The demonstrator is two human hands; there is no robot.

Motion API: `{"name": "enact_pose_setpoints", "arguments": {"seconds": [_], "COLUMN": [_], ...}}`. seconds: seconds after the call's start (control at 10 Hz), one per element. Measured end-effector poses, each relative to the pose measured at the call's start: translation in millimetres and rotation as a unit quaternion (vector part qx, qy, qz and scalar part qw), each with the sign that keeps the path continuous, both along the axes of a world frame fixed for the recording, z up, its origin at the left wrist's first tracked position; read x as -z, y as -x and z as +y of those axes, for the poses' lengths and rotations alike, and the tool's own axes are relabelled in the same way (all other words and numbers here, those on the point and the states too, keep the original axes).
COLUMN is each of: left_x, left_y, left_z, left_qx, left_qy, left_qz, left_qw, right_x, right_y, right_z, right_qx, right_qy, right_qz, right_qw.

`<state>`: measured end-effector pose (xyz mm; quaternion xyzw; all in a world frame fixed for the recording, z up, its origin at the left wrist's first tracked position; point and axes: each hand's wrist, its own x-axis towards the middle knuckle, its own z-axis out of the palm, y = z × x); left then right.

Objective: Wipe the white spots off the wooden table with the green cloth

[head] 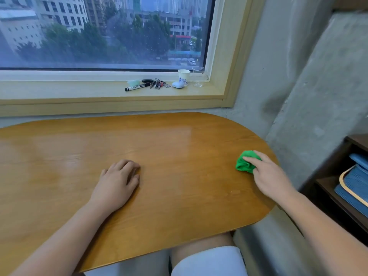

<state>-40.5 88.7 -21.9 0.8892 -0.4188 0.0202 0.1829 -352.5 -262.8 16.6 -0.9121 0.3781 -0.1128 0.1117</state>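
Note:
The wooden table [169, 140] fills the middle of the view, its rounded end at the right. A crumpled green cloth [246, 161] lies near that right edge. My right hand [268, 176] rests on the cloth, fingers curled over its near side. Flat on the table's middle lies my left hand [117, 180], palm down, fingers loosely bent, holding nothing. One tiny white spot [231, 191] shows on the wood, in front of the cloth and left of my right wrist.
The windowsill [79, 88] behind the table holds a black marker [137, 87], keys [158, 84], a white earbud case [177, 84], a paper cup [183, 75] and a clear glass [198, 76]. A concrete wall and a dark shelf [338, 176] with blue items stand at the right.

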Motion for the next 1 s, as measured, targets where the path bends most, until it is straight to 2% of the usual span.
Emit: {"name": "enact_pose_setpoints", "arguments": {"seconds": [0.2,0.3,0.5,0.7,0.8,0.9,1.0], "left_x": [-3,-3,-2,-3,-9,-14,-18], "left_y": [1,1,0,-2,-9,-21,-43], "left_z": [1,2,1,2,1,1,-7], "left_qx": [-0.005,-0.003,-0.001,0.001,0.02,0.036,0.004], "left_qy": [0.0,0.005,0.014,0.009,-0.02,-0.037,-0.063], "left_qz": [0.011,0.016,0.022,0.041,0.066,0.074,0.063], "left_qw": [1.0,1.0,1.0,0.999,0.997,0.996,0.996], "right_x": [-22,-12,18,8,-9,-13,3], "right_y": [-93,-124,-125,-133,-145,-169,-205], "right_z": [63,78,50,46,71,104,113], "right_qx": [-0.117,-0.137,-0.072,-0.083,-0.125,-0.218,-0.281], "right_qy": [0.031,0.034,0.02,0.0,0.061,0.045,-0.007], "right_qz": [-0.052,-0.031,0.027,0.082,0.047,0.008,0.045], "right_qw": [0.991,0.989,0.997,0.993,0.989,0.975,0.959]}}
